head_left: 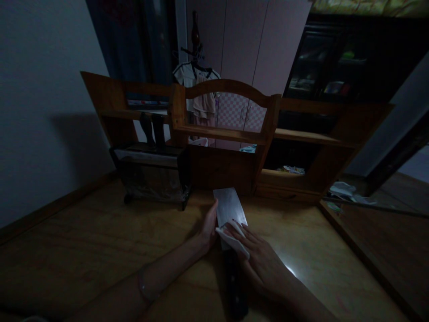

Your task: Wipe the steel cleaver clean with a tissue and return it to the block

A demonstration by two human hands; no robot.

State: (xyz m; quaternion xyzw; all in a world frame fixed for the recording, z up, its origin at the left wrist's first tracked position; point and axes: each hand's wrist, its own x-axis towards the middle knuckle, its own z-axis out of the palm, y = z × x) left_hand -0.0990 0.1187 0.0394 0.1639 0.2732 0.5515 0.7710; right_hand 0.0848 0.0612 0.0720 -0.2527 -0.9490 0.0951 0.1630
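Holds white cloth [236, 245] against cleaver [236, 288] with almost flat right hand [256, 252]; touches left edge of blade [229, 206] with left hand [209, 227], impossible to tell if gripping.

We look forward and down from the head, close to the left hand [210, 226] and right hand [256, 250]. We face the wooden shelf [221, 170].

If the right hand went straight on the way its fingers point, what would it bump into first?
Probably the left hand, at the far edge of the cleaver blade that the right hand and white cloth lie over, though depth is hard to judge in this dimness.
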